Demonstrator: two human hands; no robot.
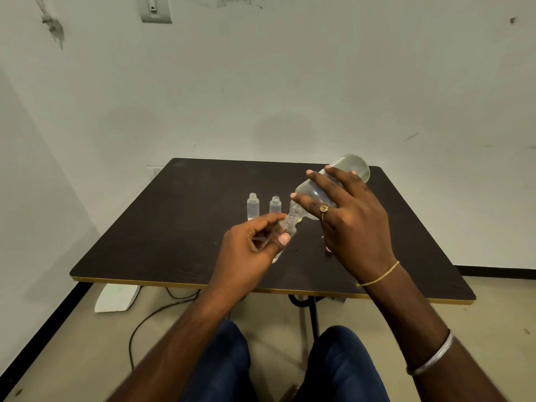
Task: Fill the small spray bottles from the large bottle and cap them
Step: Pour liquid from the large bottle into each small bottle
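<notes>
Head view: R hand (348,224) is wrapping over the body of the lg bottle (352,168), grip closed on it. The lg bottle is tilting steeply, base up and away, neck pointing down toward the person. L hand (249,248) is pinching the held sm bottle (288,225) directly under the lg bottle's neck, thumb and fingers curling round its shoulder. Its open mouth is sitting right at the lg bottle's mouth. Can't tell if they're touching, since it's clear plastic on clear plastic. Both are hanging above the surface (174,227), not resting on it. A thin clear strand is also showing in the L grip, poss. a dip tube, too faint to say.

Two spare sm bottles are standing upright on the surface just left of the lg bottle's neck, both uncapped: the far spare (253,206) and, closer to the neck, the near spare (275,205). Fill levels aren't readable. No caps or spray heads are showing anywhere round the lg bottle.

Step, prob.: pouring into the held sm bottle; capping isn't looking started on any bottle in view.

Next move is calling for keeping the two mouths lined up, easing the tilt slowly b/c the opening is narrow, and righting the lg bottle before overflow. After that comes setting the filled one down beside the spares.
</notes>
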